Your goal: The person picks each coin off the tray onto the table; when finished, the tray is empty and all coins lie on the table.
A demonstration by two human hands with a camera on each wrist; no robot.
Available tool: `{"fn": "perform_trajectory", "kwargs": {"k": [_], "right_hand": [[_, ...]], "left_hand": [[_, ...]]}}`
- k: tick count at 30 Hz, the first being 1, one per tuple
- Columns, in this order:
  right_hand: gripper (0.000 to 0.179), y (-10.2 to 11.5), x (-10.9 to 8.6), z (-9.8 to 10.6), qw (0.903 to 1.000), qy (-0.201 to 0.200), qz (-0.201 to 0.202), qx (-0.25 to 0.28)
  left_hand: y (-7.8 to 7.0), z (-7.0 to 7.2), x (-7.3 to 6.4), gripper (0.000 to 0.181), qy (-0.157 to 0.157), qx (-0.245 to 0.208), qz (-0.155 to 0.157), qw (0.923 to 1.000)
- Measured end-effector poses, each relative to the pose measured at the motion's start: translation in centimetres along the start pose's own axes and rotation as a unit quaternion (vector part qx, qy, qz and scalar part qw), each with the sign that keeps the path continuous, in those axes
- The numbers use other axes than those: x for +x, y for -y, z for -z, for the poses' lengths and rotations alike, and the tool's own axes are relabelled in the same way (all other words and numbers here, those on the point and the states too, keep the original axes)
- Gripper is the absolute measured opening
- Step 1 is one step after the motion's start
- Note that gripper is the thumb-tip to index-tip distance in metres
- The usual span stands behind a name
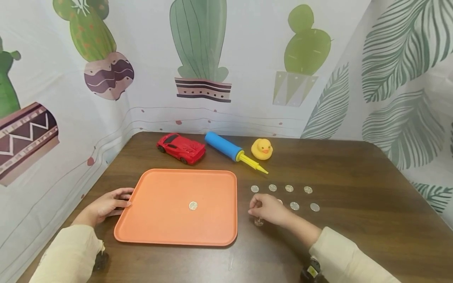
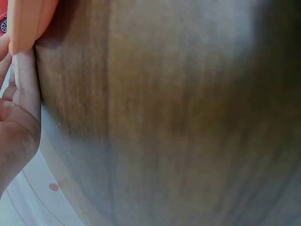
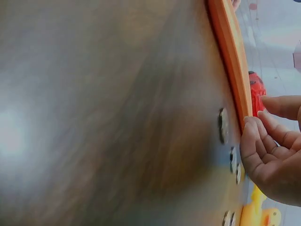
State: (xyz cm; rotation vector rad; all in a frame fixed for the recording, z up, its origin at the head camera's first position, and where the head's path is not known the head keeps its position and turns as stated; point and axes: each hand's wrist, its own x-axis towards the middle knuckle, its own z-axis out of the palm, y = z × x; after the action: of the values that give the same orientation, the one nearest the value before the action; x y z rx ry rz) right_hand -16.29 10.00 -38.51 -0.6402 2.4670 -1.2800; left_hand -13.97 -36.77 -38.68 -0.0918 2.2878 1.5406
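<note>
My left hand (image 1: 106, 205) rests by the left rim of an orange tray (image 1: 155, 228), its fingers against the rim. The left wrist view shows those fingers (image 2: 26, 80) fairly straight at the tray's edge. On the tray lies a single coin (image 1: 193, 205). Right of the tray, my right hand (image 1: 270, 209) hovers over the coins with loosely bent fingers, and no coin shows between thumb and fingertips. One coin (image 1: 258, 222) lies just below that hand. Another coin (image 1: 280, 201) is partly hidden behind it.
Several more coins (image 1: 295, 206) lie in rows on the brown table (image 1: 354, 177). Behind the tray sit a red toy car (image 1: 182, 148), a blue and yellow hand pump (image 1: 230, 149) and a yellow rubber duck (image 1: 262, 149). A cactus-print cloth (image 1: 247, 47) hangs beyond the table.
</note>
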Motion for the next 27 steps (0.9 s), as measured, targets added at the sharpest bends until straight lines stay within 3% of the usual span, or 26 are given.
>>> {"fn": "perform_trajectory", "kwargs": {"k": [4,12,18,27], "right_hand": [[0.007,0.8,0.8,-0.6,0.9999,-0.007,0.014,0.001],[0.006,2.0,2.4,-2.2,0.9976,0.003,0.043,0.055],[0.006,3.2,3.7,-3.3,0.9966,0.014,0.063,0.052],[0.012,4.7,5.2,-5.0,0.9926,0.051,0.062,0.091]], "left_hand": [[0.0,0.0,0.0,0.063,0.002,-0.001,0.000,1.0000],[0.0,0.0,0.0,0.064,0.002,-0.006,-0.002,1.0000],[0.1,0.1,0.1,0.064,0.003,-0.007,-0.003,1.0000],[0.2,0.1,0.1,0.064,0.005,-0.005,-0.006,1.0000]]}}
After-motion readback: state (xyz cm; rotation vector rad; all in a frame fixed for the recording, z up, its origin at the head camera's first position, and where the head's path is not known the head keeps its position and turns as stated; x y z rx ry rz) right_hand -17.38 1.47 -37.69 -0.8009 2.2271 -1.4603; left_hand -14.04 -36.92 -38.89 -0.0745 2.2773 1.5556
